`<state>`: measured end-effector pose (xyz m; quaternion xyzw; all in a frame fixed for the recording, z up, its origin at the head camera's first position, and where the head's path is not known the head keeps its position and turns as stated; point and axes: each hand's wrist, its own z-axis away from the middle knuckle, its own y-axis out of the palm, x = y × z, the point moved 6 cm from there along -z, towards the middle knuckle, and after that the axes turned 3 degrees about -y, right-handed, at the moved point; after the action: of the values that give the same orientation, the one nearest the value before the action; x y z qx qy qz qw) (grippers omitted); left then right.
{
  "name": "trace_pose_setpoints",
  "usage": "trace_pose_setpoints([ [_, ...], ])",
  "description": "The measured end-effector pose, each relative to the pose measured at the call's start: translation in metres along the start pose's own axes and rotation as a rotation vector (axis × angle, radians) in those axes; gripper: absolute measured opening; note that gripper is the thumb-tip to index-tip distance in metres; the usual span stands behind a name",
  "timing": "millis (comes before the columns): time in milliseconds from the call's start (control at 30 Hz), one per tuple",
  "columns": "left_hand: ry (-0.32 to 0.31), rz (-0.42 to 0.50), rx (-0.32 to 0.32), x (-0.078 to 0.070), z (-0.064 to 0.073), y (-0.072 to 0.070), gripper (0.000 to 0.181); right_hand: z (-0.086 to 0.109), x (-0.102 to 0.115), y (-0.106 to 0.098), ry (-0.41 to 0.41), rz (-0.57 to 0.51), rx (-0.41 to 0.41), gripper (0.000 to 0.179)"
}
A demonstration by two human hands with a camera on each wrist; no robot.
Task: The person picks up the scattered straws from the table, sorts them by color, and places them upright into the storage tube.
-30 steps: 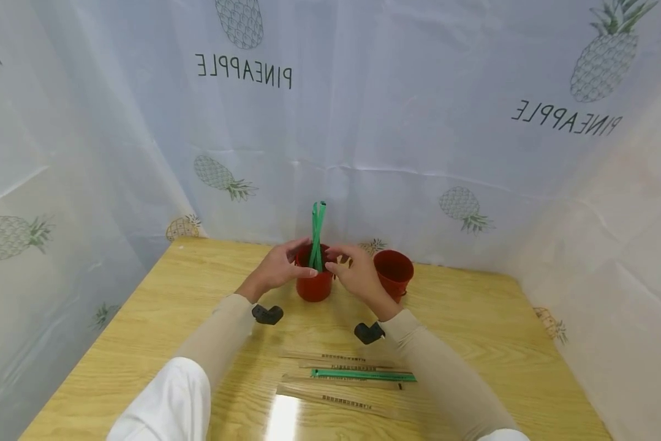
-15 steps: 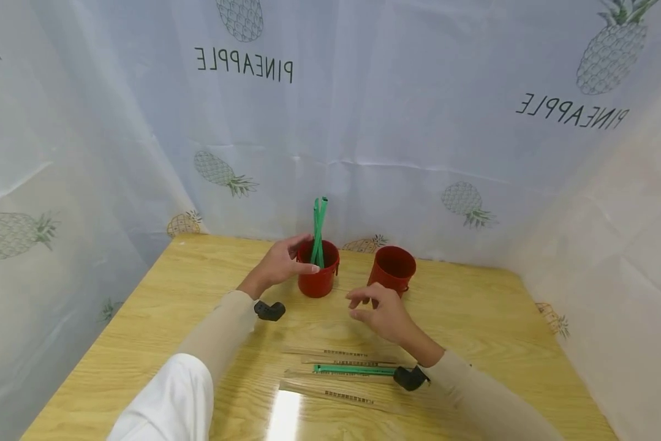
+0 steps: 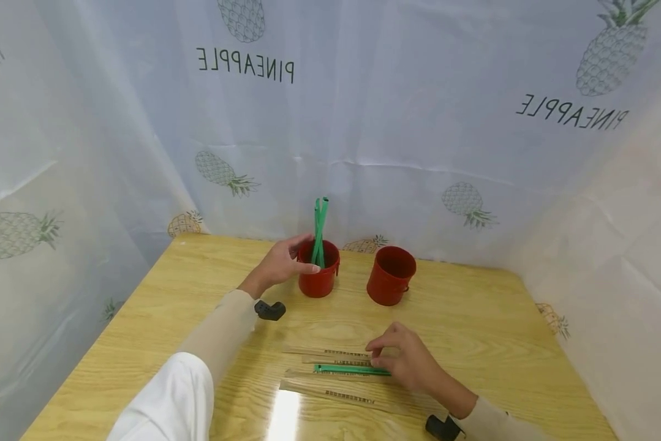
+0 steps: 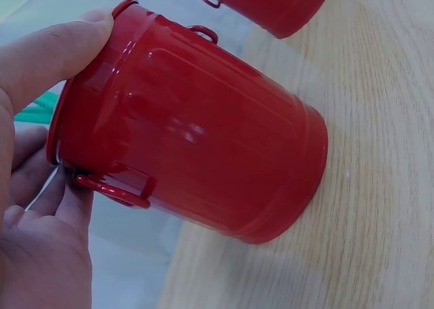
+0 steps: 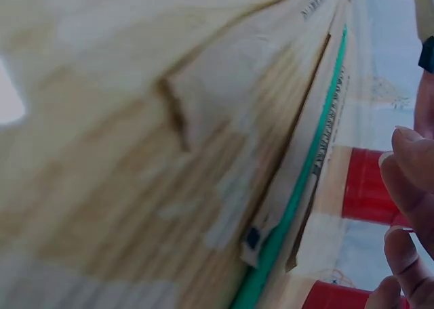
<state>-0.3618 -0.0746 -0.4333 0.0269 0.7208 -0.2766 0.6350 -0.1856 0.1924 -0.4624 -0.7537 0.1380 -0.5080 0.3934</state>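
The left hand [image 3: 278, 264] has its grip on a red bucket [image 3: 316, 285]; toward four o'clock I see the right hand [image 3: 410, 360], grip loosely parted, near a green straw [image 3: 348, 369].

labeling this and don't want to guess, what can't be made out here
Crossed green sticks: lower ends, head view, hidden inside the left red bucket.
Lying green stick: right end, head view, behind the right hand; right wrist view, cut off by the bottom edge.
Right red bucket: left wrist view, partly cut off by the top edge.
Paper wrappers: most printing, head view, too small; right wrist view, blurred.
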Motion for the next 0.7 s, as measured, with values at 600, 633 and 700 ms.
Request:
trace_pose_setpoints([
  [600, 0.0, 0.006, -0.004, 0.002, -0.001, 0.0, 0.086, 0.019, -0.005, 0.016, -0.115, 0.139, 0.016, 0.028],
  [633, -0.001, 0.008, -0.004, 0.002, -0.001, 0.0, 0.086, 0.019, -0.005, 0.017, -0.108, 0.149, 0.029, 0.028],
  [700, -0.003, 0.01, -0.003, 0.002, -0.001, 0.0, 0.086, 0.019, -0.005, 0.02, -0.098, 0.176, 0.053, 0.029],
])
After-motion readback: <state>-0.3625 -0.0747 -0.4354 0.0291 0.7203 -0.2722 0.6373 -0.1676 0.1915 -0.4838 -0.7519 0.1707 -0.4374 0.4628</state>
